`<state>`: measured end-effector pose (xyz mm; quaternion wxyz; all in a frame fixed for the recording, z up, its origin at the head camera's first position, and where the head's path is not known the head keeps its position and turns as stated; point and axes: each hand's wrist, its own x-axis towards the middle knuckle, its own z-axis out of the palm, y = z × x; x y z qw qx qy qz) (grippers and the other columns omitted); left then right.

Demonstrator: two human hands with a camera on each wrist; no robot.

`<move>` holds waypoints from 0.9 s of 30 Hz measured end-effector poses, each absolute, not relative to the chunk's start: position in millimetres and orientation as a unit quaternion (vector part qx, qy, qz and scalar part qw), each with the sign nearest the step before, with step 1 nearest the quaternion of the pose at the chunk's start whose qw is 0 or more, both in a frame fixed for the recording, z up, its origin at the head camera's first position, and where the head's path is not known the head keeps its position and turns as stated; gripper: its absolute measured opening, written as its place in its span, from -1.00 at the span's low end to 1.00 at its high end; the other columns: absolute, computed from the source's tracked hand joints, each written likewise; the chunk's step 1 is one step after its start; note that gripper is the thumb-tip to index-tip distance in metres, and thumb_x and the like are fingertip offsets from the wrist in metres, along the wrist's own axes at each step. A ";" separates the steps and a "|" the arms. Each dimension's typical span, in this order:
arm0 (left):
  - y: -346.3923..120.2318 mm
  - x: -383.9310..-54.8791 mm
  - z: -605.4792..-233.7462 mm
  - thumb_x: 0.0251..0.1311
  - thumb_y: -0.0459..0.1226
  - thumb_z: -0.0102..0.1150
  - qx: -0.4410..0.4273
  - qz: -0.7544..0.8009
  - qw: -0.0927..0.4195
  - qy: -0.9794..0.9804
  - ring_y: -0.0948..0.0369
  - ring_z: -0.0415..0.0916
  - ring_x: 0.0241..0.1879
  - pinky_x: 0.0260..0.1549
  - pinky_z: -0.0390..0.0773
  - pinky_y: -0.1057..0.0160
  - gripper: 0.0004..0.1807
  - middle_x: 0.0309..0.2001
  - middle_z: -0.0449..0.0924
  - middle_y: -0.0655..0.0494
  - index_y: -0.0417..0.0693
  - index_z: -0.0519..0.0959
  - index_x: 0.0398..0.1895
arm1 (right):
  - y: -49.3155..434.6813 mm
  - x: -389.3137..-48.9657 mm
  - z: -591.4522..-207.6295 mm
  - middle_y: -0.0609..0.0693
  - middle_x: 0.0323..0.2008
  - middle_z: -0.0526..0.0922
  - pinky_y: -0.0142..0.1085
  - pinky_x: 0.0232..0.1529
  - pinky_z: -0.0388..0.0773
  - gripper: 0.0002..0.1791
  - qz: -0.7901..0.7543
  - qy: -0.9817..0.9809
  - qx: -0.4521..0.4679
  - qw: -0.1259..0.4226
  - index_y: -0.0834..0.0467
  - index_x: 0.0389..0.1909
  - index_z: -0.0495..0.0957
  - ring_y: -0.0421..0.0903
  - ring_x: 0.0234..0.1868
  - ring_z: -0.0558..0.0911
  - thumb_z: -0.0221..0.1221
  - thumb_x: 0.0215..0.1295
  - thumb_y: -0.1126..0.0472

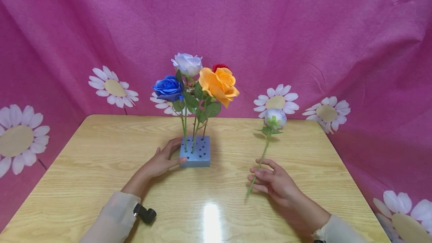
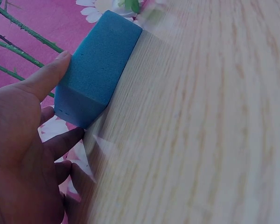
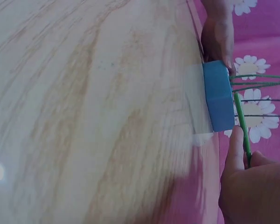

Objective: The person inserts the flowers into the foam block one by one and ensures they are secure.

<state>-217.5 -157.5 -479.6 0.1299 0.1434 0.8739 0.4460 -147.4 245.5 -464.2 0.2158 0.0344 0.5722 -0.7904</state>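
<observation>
A light-blue foam block (image 1: 195,163) dotted with holes sits on the table. My left hand (image 1: 164,161) holds its left side, thumb on the front corner and fingers toward the back; the left wrist view shows the thumb against the block's (image 2: 100,60) holed face. Standing in the block are a blue rose (image 1: 168,88), a pale lilac-white rose (image 1: 187,64), an orange rose (image 1: 217,83) and a mostly hidden red rose (image 1: 221,66). Right of the block, my right hand (image 1: 277,183) pinches the green stem of a pale lilac-white flower (image 1: 275,117), bloom pointing away.
The wooden table (image 1: 233,220) has a bright light reflection near its front. Behind and beside it hangs a magenta cloth (image 1: 270,29) printed with large white daisies. A small black device (image 1: 145,213) is strapped at the left wrist.
</observation>
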 end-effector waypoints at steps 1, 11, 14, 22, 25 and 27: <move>-157.4 -217.5 -479.5 0.37 0.08 0.27 0.143 0.446 0.130 0.874 -0.18 -0.10 0.62 0.41 -0.58 -0.44 -0.04 0.60 0.08 -0.25 -0.01 -0.02 0.63 | 244.2 -147.1 -464.6 0.00 -0.06 0.70 -0.15 0.01 0.73 -0.47 -0.789 0.575 0.032 0.213 0.28 0.39 0.14 -0.04 -0.03 0.77 0.09 0.51 0.44; -157.1 -217.0 -479.8 0.38 0.09 0.26 0.136 0.445 0.136 0.874 -0.15 -0.13 0.63 0.43 -0.60 -0.41 -0.03 0.61 0.05 -0.23 0.01 -0.05 0.64 | 231.5 -145.9 -465.5 0.08 -0.13 0.75 -0.11 -0.04 0.74 -0.68 -0.783 0.595 0.031 0.178 0.30 0.15 0.31 0.02 -0.08 0.79 0.13 0.48 0.45; -157.1 -216.6 -479.8 0.38 0.09 0.26 0.134 0.446 0.139 0.874 -0.14 -0.13 0.63 0.43 -0.61 -0.40 -0.03 0.62 0.05 -0.21 0.02 -0.05 0.65 | 226.8 -145.7 -463.9 0.09 -0.16 0.76 -0.12 -0.06 0.75 -0.69 -0.782 0.600 0.029 0.165 0.33 0.14 0.33 0.02 -0.11 0.80 0.14 0.46 0.47; -158.4 -216.8 -480.6 0.37 0.08 0.27 0.135 0.450 0.137 0.872 -0.14 -0.12 0.63 0.42 -0.61 -0.41 -0.03 0.61 0.07 -0.21 0.02 -0.04 0.64 | 216.7 -146.5 -458.5 0.11 -0.18 0.78 -0.12 -0.09 0.75 -0.68 -0.762 0.628 0.003 0.158 0.38 0.11 0.37 0.00 -0.14 0.81 0.20 0.43 0.44; -158.8 -217.3 -481.3 0.38 0.08 0.26 0.138 0.448 0.135 0.873 -0.15 -0.11 0.62 0.42 -0.60 -0.42 -0.04 0.61 0.06 -0.22 0.01 -0.04 0.64 | 213.0 -148.4 -456.4 0.12 -0.16 0.77 -0.11 -0.09 0.75 -0.66 -0.750 0.642 0.005 0.157 0.39 0.12 0.37 -0.02 -0.13 0.81 0.22 0.43 0.41; -158.6 -217.6 -481.5 0.38 0.09 0.26 0.139 0.446 0.134 0.874 -0.15 -0.10 0.62 0.42 -0.60 -0.42 -0.04 0.61 0.06 -0.23 0.01 -0.04 0.64 | 211.0 -149.6 -454.8 0.13 -0.15 0.77 -0.11 -0.08 0.75 -0.66 -0.746 0.647 0.004 0.154 0.41 0.12 0.37 -0.02 -0.13 0.81 0.21 0.43 0.42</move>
